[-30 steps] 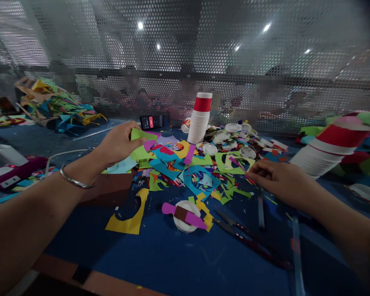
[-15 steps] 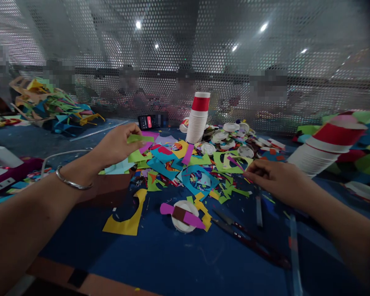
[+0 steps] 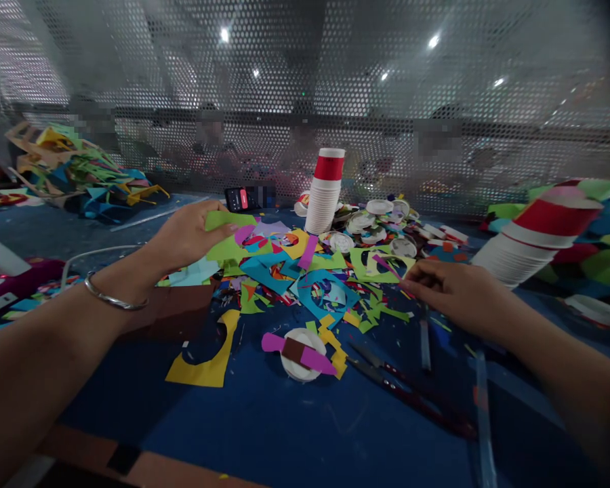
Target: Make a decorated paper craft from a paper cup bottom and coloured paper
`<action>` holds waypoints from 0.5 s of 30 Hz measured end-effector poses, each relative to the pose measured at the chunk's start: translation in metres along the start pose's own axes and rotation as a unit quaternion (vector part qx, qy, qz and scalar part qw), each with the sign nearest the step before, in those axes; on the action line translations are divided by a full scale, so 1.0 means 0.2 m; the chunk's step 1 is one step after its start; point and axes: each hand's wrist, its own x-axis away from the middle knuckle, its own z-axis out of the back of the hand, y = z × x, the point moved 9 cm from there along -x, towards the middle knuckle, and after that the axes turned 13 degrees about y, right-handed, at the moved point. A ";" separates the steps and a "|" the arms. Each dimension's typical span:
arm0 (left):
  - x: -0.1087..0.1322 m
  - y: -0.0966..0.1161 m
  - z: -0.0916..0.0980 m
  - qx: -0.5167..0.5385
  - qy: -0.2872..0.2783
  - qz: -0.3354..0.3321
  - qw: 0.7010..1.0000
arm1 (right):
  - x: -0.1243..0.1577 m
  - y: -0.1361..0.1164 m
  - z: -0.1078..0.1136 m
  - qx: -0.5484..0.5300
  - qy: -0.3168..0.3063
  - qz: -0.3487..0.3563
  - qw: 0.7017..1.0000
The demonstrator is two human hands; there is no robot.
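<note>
A piece of green paper is pinched between the thumb and fingers of my left hand, above the heap of paper scraps. My right hand has its fingers closed on a thin purple paper strip at the heap's right side. In front of the heap lies a round white disc, like a cup lid, with a purple paper band and a brown square across it. A yellow paper offcut rests to its left. Scissors lie to its right.
A stack of paper cups stands behind the scraps, and another cup stack leans at right. Several white discs are piled behind. A phone is at the back, and a tangled paper pile sits at left.
My left hand has raised the green paper, so more of its face shows. My right hand stays nearly in place with the purple strip. The view has shifted slightly.
</note>
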 end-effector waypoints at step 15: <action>-0.02 -0.03 -0.03 0.022 0.001 -0.008 1.000 | 0.01 -0.01 0.01 0.002 -0.005 0.003 1.000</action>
